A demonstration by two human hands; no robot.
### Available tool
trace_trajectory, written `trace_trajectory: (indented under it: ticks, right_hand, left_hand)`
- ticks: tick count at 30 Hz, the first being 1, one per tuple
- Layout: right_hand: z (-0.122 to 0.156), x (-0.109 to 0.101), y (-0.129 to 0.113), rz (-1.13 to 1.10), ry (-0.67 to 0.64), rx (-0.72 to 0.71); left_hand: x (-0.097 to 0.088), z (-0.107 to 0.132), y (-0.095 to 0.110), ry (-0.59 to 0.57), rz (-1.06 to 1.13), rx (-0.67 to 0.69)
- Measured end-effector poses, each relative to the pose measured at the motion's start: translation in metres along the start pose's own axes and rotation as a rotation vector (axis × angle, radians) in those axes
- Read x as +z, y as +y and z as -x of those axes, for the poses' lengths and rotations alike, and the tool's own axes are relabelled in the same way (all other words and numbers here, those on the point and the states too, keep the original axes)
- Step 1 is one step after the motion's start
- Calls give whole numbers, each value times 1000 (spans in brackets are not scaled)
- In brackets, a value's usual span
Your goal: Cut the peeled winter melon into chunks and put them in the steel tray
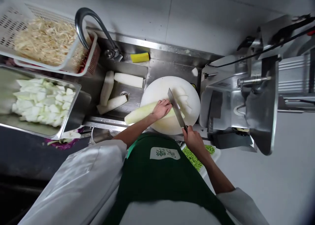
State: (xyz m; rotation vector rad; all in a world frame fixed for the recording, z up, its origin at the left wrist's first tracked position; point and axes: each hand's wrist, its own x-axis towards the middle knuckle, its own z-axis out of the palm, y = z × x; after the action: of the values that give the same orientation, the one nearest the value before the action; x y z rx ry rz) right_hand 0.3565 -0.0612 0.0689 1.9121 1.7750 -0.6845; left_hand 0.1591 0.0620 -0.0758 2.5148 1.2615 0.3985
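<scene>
On the round white cutting board (157, 89) lies a long, peeled, pale-green vegetable (139, 113), possibly a radish or gourd, its left end past the board's edge. My left hand (162, 109) presses down on it with fingers bent round its top, close to the blade. In my right hand (193, 139) is the handle of a broad kitchen knife (177, 111). The blade slants across the vegetable near its right end; how deep it sits is not clear. White cut pieces (183, 98) lie just right of the blade.
Several peeled white lengths (129, 80) lie in the sink (118, 67) under a curved faucet (91, 13). Left are a metal pan (78, 93) of chopped pieces and a basket (7, 38) of pale shreds. A metal slicing machine (227, 87) stands right; chopped greens (193, 158) sit below.
</scene>
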Motion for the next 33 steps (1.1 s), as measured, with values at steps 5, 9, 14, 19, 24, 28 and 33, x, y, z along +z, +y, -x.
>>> trace_trajectory:
  ticks: [5, 9, 14, 19, 24, 28, 33]
  right_hand:
    - [-12, 0, -5, -45, -46, -28]
    - [-60, 13, -30, -99, -2, -14]
    - [-89, 17, -36, -119, 47, -36]
    - [-51, 1, -17, -49, 79, -21]
    - [-6, -8, -7, -34, -7, -24]
    - [-22, 1, -17, -68, -41, -25]
    - [-79, 16, -48, -128, 33, -24]
  left_hand:
    - [-1, -1, -1, -14, 32, -17]
    - [-1, 0, -3, -18, 57, -10]
    - [-1, 5, -5, 3, 84, -5]
    - [-2, 6, -4, -4, 68, -4]
    - [-4, 4, -2, -32, 81, -25]
    - [-6, 3, -3, -51, 109, -28]
    - [-7, 5, -6, -56, 139, -24]
